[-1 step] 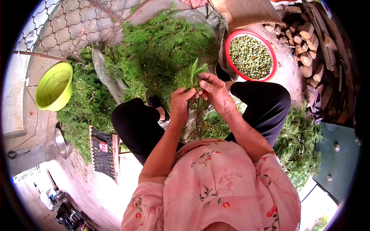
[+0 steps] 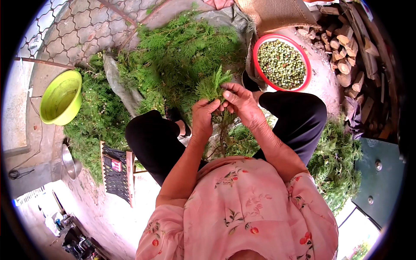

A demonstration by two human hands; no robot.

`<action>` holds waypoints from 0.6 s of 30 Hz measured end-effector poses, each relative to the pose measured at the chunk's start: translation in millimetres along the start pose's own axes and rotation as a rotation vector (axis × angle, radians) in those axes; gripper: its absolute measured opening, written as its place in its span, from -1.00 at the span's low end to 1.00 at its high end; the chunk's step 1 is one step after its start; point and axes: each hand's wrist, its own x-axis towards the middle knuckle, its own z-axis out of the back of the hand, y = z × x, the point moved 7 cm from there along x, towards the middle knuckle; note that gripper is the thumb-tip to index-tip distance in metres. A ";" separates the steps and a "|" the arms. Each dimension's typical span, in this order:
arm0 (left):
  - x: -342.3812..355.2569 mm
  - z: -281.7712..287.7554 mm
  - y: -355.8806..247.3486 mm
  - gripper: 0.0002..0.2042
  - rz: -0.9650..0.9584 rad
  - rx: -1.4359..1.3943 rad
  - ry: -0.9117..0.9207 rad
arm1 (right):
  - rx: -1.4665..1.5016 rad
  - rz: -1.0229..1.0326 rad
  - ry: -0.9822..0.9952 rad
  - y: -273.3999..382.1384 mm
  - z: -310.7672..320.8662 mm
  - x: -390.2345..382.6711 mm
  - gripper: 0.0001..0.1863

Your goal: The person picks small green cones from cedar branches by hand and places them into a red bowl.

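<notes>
Both hands are raised between my knees, holding a feathery green sprig (image 2: 212,86) with a thin brown branch hanging below it. My left hand (image 2: 203,117) pinches the sprig from the left, thumb uppermost. My right hand (image 2: 242,104) grips it from the right with fingers curled at the leaves. The fingertips of both hands are partly hidden in the foliage. Behind them lies a large heap of cut evergreen branches (image 2: 169,52) on grey sheeting (image 2: 117,78). A red-rimmed basin (image 2: 307,63) of small round green pieces stands beyond my right knee.
A lime-green tub (image 2: 58,97) and steel bowl (image 2: 69,162) are at left, near a small folding seat (image 2: 115,173). Stacked firewood (image 2: 344,67) fills the upper right, above a dark green panel (image 2: 372,177). More branches (image 2: 333,164) lie by my right leg; woven matting (image 2: 273,15) is at the top.
</notes>
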 end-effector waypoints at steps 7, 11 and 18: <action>2.3 -2.6 -0.8 -0.89 -0.079 0.143 -0.076 | -0.126 0.058 -0.046 -6.2 7.0 0.7 -0.78; -2.7 -9.4 -12.7 -0.86 -0.139 0.201 -0.108 | -0.194 0.119 -0.039 -1.4 2.3 -3.0 -0.79; -2.5 3.6 -11.8 -0.85 -0.089 0.071 -0.152 | 0.318 -0.088 -0.113 -18.4 20.0 2.0 -0.80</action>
